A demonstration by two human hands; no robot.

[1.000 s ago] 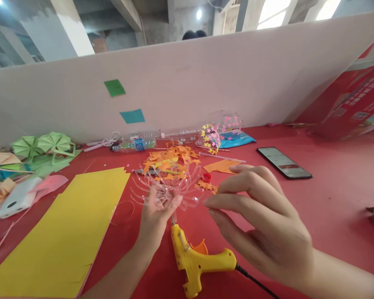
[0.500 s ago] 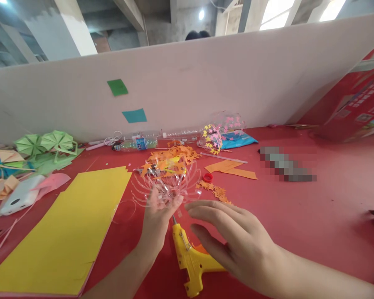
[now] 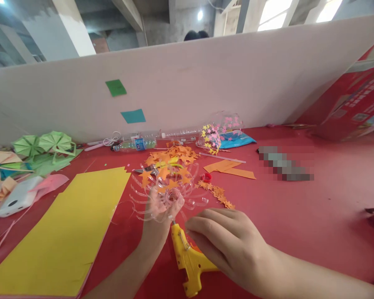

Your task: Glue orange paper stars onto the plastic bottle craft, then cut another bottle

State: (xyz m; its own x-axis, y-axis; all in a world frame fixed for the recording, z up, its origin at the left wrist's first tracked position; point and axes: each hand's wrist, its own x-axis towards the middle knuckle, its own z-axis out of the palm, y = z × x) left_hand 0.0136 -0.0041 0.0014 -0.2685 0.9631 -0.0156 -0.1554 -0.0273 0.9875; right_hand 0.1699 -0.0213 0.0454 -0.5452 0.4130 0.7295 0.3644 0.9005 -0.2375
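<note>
My left hand (image 3: 158, 216) grips the base of a clear plastic bottle cut into thin curling strips (image 3: 171, 197), which fan outward. Orange paper stars (image 3: 173, 184) show on its far strips. To the right, my right hand (image 3: 237, 245) has its fingertips and thumb drawn together in a pinch, close to the strips. Whatever lies between those fingers is hidden. Beneath the hands lies a yellow hot glue gun (image 3: 191, 265), its nozzle pointing away from me and its handle partly covered by my right hand.
Orange paper stars (image 3: 177, 153) lie piled behind the cut bottle, near yellow-handled scissors (image 3: 168, 164). Yellow paper sheets (image 3: 59, 232) cover the left side. Along the partition (image 3: 205, 83) are a labelled bottle (image 3: 140, 143) and a star-covered bottle (image 3: 212, 139). A red bottle cap (image 3: 207, 177) sits right.
The cut bottle has tilted in my left hand, its opening turning toward me and the stars on its strips showing more. My right fingers have closed from spread to a pinch.
</note>
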